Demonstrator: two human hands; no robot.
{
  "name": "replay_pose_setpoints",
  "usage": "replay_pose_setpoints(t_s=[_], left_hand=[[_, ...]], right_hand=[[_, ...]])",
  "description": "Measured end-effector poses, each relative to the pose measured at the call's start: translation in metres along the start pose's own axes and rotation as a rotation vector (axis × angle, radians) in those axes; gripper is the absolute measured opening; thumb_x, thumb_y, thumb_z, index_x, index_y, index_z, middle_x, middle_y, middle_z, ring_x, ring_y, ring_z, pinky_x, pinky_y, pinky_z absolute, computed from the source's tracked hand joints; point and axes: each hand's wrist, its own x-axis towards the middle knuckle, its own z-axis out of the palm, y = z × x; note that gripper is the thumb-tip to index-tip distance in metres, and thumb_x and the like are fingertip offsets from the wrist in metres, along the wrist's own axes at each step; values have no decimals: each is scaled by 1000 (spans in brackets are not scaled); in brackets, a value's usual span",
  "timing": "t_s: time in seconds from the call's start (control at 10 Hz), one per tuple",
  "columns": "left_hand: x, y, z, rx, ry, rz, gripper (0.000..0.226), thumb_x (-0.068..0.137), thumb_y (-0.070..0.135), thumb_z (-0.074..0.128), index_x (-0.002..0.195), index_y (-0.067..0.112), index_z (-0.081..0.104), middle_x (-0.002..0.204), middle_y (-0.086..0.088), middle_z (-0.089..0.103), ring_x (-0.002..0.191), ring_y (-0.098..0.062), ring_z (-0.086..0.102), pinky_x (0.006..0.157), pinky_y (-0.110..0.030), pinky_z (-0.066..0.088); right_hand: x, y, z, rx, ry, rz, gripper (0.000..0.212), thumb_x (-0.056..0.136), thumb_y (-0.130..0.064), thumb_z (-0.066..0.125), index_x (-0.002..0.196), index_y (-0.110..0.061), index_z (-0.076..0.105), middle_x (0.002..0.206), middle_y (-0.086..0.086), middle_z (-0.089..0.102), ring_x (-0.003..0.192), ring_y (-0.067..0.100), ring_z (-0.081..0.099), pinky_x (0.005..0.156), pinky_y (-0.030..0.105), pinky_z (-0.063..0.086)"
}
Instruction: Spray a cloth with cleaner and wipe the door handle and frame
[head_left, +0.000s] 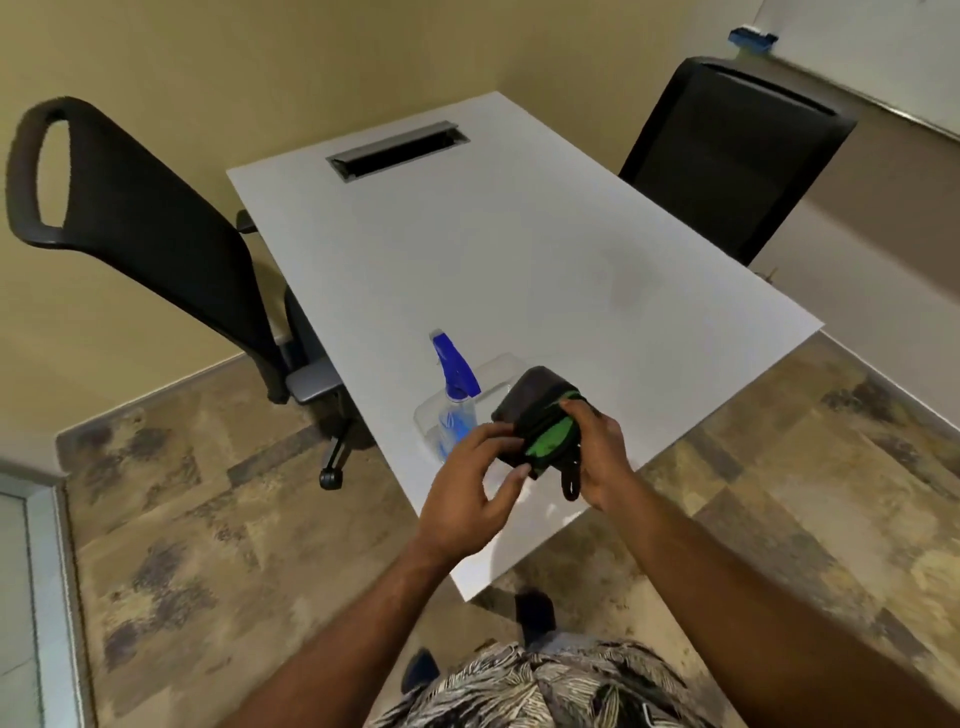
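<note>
The person stands at the table's (519, 234) near corner with both hands lifted above it, sharing a folded dark cloth (535, 415) with green patches. The left hand (478, 483) pinches its near side between curled fingers and thumb. The right hand (597, 452) wraps it from the other side, with fingers over the top. A black loop (571, 483) dangles below the cloth.

The bottle (457, 400), with a blue trigger, stands upright by the table's near left edge, in or against a clear tub (501, 359), just beside the left hand.

Neither hand is free, so one must let go before the bottle can be taken, and a one-handed hold may let the wad unfold and sag. Reaching across, the loop could likely snag the trigger and tip the bottle towards the edge. Sprayed while it is this bunched, the cloth would probably wet only one fold. The door handle is not in view.
</note>
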Motion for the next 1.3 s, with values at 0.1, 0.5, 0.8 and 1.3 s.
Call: replay_pose_setpoints(t_s=[0.1, 0.5, 0.8, 1.3], left_hand=[[-2, -27, 4, -72, 303, -280, 24, 98, 29, 67, 120, 24, 59, 118, 2, 60, 105, -5, 61, 77, -25, 58], [40, -90, 20, -421, 168, -994, 72, 106, 25, 55, 162, 29, 10, 160, -16, 36, 135, -40, 50, 89, -51, 59], [40, -91, 26, -448, 162, -925, 70, 105, 24, 57, 161, 31, 15, 147, -15, 51, 125, -37, 59, 89, -52, 60], [43, -93, 23, -412, 145, -964, 71, 104, 19, 58, 160, 33, 17, 146, -15, 52, 126, -39, 59, 90, -53, 59]], right_hand=[[27, -13, 3, -5, -2, 30, 64, 86, -29, 74, 139, -6, 47, 128, 24, 60, 115, 41, 62, 91, 61, 55], [66, -27, 35, -69, -19, 223, 46, 86, -24, 77, 122, -1, 60, 104, 20, 70, 86, 34, 71, 63, 49, 62], [70, -19, 46, -187, 10, 216, 40, 88, 10, 60, 127, 6, 54, 115, 27, 63, 96, 44, 69, 45, 40, 56], [84, -20, 29, -1447, 19, -241, 53, 78, -45, 79, 117, -11, 65, 113, 11, 70, 102, 31, 68, 76, 33, 52]])
